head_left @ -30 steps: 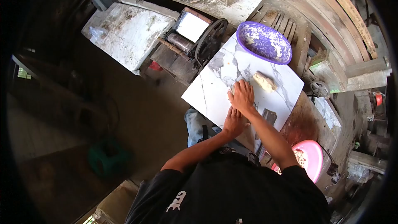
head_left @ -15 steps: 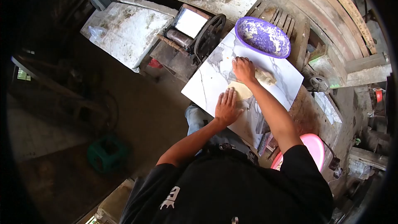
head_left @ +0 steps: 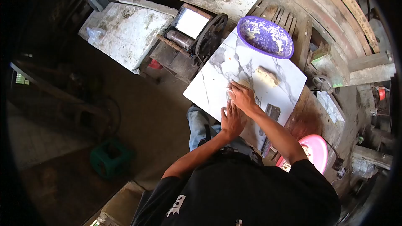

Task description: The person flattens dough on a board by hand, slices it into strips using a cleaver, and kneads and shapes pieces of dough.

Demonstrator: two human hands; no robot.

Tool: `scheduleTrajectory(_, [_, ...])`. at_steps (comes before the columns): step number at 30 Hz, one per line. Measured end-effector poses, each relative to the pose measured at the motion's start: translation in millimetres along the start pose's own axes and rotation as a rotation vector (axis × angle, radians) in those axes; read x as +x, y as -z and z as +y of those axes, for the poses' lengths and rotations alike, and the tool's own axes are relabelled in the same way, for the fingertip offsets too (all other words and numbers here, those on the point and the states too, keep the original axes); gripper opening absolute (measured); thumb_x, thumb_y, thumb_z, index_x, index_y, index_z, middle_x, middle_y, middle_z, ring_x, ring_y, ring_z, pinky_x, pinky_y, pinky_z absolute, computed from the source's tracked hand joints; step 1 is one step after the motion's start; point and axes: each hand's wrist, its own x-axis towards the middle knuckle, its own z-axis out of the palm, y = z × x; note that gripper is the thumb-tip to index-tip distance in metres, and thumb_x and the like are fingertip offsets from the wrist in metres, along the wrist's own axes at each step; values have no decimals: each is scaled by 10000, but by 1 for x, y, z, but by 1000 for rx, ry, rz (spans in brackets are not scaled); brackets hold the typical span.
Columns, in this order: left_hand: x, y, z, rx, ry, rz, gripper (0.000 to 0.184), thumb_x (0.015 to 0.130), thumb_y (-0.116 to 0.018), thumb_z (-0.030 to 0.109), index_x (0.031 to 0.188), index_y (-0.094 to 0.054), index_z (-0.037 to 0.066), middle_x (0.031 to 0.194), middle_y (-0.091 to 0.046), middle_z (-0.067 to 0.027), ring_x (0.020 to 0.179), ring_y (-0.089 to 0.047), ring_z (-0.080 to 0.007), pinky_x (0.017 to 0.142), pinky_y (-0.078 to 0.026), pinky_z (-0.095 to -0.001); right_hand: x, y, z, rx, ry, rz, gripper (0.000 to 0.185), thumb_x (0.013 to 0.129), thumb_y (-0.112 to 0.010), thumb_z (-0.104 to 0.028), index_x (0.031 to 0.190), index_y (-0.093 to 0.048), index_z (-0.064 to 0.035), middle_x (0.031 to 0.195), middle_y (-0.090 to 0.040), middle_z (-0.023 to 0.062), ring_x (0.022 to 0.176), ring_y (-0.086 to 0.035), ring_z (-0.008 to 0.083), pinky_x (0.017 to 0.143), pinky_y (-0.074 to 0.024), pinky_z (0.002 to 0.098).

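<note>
My right hand (head_left: 242, 97) is over a small piece of pale dough (head_left: 244, 84), its fingers bent round the dough's near left side and covering most of it. Just below it, my left hand (head_left: 232, 120) rests with stretched fingers on the white marbled board (head_left: 293, 75), its fingertips close to the right hand. A larger lump of dough (head_left: 267, 77) lies apart, to the right of both hands. Beside my right forearm is a grey flat-bladed tool (head_left: 272, 116) on the board.
A purple basin (head_left: 268, 49) smeared with dough stands at the board's far corner. A hand-cranked roller machine (head_left: 188, 33) is to the left, beside a floury white table (head_left: 125, 29). Near my right elbow sits a pink basin (head_left: 320, 152). A green stool (head_left: 109, 157) stands on the floor.
My right hand has moved from the far edge of the flat dough round toward me, over the dough. The left hand has slid slightly nearer my body, off the dough.
</note>
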Motion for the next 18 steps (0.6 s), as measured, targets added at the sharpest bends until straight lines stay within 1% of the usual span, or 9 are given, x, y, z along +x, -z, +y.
scheduleTrajectory(1, [-1,4,2,-10,17,-15,772,905,-521,488,1442,-323,-30,1494,-318,-236,1419,-240,-379,1115,-203,-546,1,-1,6,52,3,-87,222,864,-617,-166,976,-681,15,1172,-658,146,1034,-643,305,872,-532,368])
scheduleTrajectory(2, [-2,5,3,-16,27,-12,772,905,-521,488,1442,-323,-30,1494,-318,-236,1419,-240,-379,1115,-203,-546,2,-6,11,65,70,18,146,828,-647,-147,898,-682,-24,1035,-681,107,913,-651,289,750,-548,364])
scheduleTrajectory(3, [-2,6,3,-17,26,-30,797,897,-536,490,1442,-308,-45,1494,-309,-245,1417,-237,-391,1103,-217,-552,5,-7,11,66,79,11,146,828,-647,-147,898,-682,-24,1035,-681,107,913,-651,289,750,-548,364])
scheduleTrajectory(5, [0,8,4,-24,31,-46,822,889,-551,492,1441,-293,-59,1494,-299,-254,1416,-234,-402,1090,-232,-559,7,-11,8,44,105,137,139,807,-657,-148,847,-658,-15,916,-666,93,829,-639,297,706,-538,382])
scheduleTrajectory(6, [0,12,6,-45,37,-129,824,890,-548,498,1447,-286,-50,1491,-308,-252,1409,-243,-414,1068,-261,-567,6,-12,0,93,80,158,128,803,-654,-147,823,-631,-23,845,-615,95,806,-601,305,714,-504,415])
scheduleTrajectory(10, [6,23,7,-128,29,-344,814,892,-552,505,1456,-288,-20,1481,-333,-249,1372,-288,-458,994,-342,-585,-2,-16,-21,-10,94,105,127,820,-643,-173,838,-603,-53,903,-551,102,874,-543,308,767,-432,437])
scheduleTrajectory(15, [10,26,6,-30,8,-269,814,885,-566,505,1457,-296,-7,1479,-333,-258,1339,-331,-483,972,-372,-584,24,-24,-21,-102,-26,91,166,858,-618,-221,832,-620,-56,897,-553,96,890,-548,304,760,-434,446])
scheduleTrajectory(17, [13,30,6,-9,4,-288,820,882,-570,507,1453,-299,-14,1482,-324,-262,1331,-339,-489,971,-383,-579,48,-29,-17,-272,-175,94,226,912,-551,-261,845,-639,-64,917,-578,111,922,-561,313,788,-436,459])
scheduleTrajectory(18, [13,31,7,12,-2,-264,822,880,-573,511,1445,-307,-24,1484,-318,-265,1326,-347,-487,969,-397,-569,60,-32,-13,-257,-264,86,273,937,-505,-274,862,-642,-50,956,-588,124,970,-557,323,824,-431,470])
